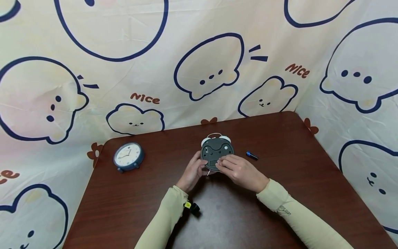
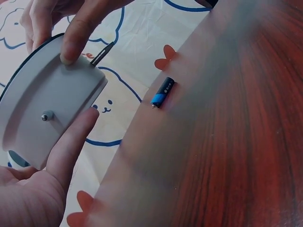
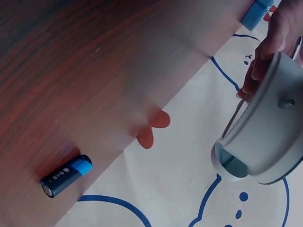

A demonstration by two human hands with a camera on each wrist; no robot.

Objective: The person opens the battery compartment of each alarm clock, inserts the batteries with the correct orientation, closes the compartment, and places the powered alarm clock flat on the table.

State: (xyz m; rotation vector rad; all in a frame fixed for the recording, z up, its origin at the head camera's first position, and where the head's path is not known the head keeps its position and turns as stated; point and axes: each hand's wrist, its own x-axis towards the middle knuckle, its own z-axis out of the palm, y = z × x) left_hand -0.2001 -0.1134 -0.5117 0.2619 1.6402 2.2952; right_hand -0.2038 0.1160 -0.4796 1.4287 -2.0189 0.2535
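Observation:
A twin-bell alarm clock [image 1: 214,147] is held up above the table, its dark grey back toward the head camera and its white bells at the top. My left hand [image 1: 192,172] grips its lower left edge, thumb on the back. At the lower right, my right hand [image 1: 240,170] bends its fingers over the back beside a rectangular battery cover [image 1: 213,163]. In the left wrist view, the right thumb [image 2: 73,47] presses the clock's pale rim [image 2: 61,90]. A black-and-blue battery [image 1: 252,155] lies on the table to the right of the clock; both wrist views show it too.
A blue round clock [image 1: 128,156] with a white face stands at the table's left. The dark brown table [image 1: 227,214] meets a cartoon-printed cloth [image 1: 199,20] at its back and right edges. A small black device [image 1: 194,208] with a yellow tag sits at the left wrist.

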